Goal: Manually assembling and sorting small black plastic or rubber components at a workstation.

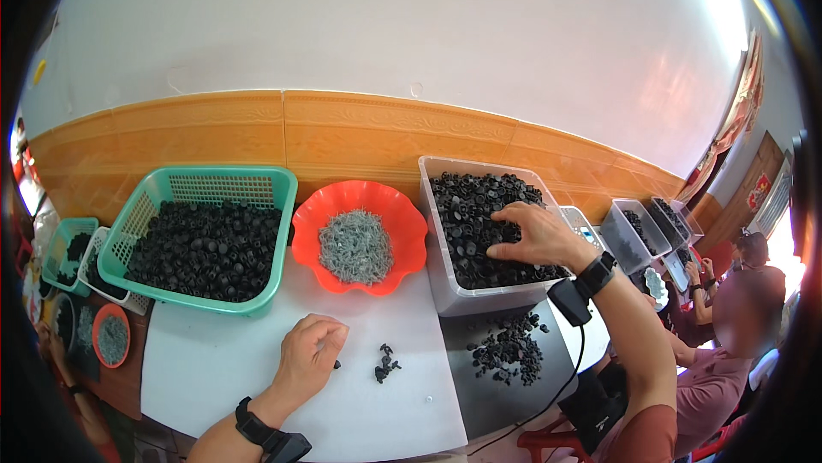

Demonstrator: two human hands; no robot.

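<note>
My right hand (pixel 545 237) reaches over a translucent plastic bin (pixel 489 301) heaped with small black plastic parts (pixel 467 232). Its thumb and fingers are apart, with the fingertips at the top of the heap. My left hand (pixel 312 350) rests on the white table sheet (pixel 377 420) with its fingers curled together; whatever they may hold is hidden. Just right of that hand lies a little cluster of black pieces (pixel 386 364). Between the two big containers stands a red scalloped bowl (pixel 306 216) of thin silvery metal pieces (pixel 356 247).
A green basket (pixel 282 253) of black round parts stands at left. Loose black pieces (pixel 507 349) lie on a dark mat (pixel 479 403). A black cable (pixel 556 396) hangs from my right wrist device. Another person (pixel 719 377) sits at right; smaller containers (pixel 111 335) stand far left.
</note>
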